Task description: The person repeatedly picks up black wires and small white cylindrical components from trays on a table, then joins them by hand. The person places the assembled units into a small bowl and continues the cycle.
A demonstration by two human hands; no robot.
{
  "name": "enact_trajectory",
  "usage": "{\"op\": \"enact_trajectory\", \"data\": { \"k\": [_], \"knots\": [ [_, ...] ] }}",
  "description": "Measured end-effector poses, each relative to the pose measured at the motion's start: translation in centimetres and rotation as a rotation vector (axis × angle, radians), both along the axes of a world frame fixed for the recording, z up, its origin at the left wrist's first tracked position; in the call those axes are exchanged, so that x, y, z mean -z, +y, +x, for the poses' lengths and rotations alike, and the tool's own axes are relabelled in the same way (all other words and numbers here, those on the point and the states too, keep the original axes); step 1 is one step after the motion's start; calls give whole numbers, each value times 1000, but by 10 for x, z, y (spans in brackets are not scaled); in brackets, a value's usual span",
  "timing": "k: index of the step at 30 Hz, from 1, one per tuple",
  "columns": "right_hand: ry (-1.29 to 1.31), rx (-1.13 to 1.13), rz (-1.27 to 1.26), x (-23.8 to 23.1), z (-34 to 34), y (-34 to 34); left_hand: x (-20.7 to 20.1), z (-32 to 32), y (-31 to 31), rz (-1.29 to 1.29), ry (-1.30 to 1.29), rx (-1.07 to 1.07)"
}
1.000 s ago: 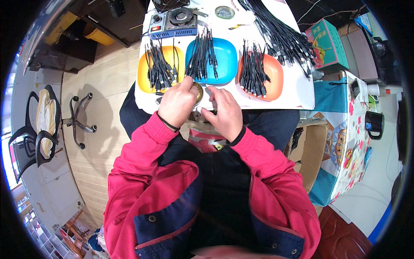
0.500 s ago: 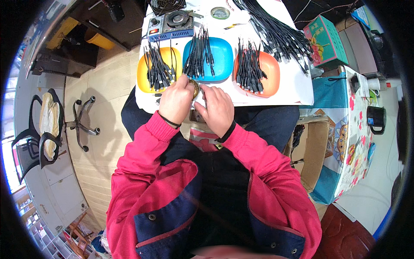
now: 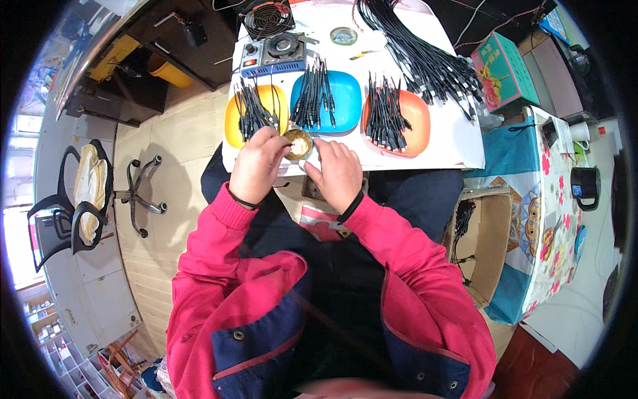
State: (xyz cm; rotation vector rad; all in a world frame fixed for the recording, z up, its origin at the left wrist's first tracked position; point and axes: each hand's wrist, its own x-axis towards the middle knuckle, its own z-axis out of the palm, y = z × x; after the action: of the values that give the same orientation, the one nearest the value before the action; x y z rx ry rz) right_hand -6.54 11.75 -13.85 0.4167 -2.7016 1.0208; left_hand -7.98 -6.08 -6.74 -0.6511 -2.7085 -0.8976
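My left hand pinches its fingers together at the left rim of a small round tin with yellowish content. Whatever is between those fingertips is too small to make out. On the other side, the thumb and forefinger of my right hand hold the tin's edge. Just beyond them, bundles of short black cables lie across a yellow tray, a blue tray and an orange tray.
A blue-grey heating device with a round black top stands at the table's back left, by a black fan. Long black cables spread at the back right. A round lid lies between. An open cardboard box is at right.
The whole view has shifted slightly. My left hand has drawn back to the left from over the tin, so the tin's inside now shows. My right hand stays beside the tin.
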Motion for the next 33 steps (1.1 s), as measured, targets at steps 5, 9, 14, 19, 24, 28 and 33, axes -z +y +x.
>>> {"op": "enact_trajectory", "data": {
  "k": [5, 9, 14, 19, 24, 28, 33],
  "knots": [
    [-8, -39, -31, 0, -1, 5, -24, -37, -13, 93, 19, -40],
    [46, -46, -56, 1, -2, 7, -37, -102, -24, 130, 84, -47],
    [93, -53, -72, 1, -1, 8, -35, -186, -32, -77, 99, -66],
    [94, -34, -60, 0, -1, 9, -21, -232, -35, -178, -14, -85],
    [11, -88, -56, 0, -3, 12, -12, -252, -35, -281, -64, -50],
    [-6, -103, -52, 1, -3, 13, -8, -257, -34, -351, -53, -12],
    [76, -112, -92, 4, -4, 15, -6, -261, -32, -427, -43, -14]
  ]
}}
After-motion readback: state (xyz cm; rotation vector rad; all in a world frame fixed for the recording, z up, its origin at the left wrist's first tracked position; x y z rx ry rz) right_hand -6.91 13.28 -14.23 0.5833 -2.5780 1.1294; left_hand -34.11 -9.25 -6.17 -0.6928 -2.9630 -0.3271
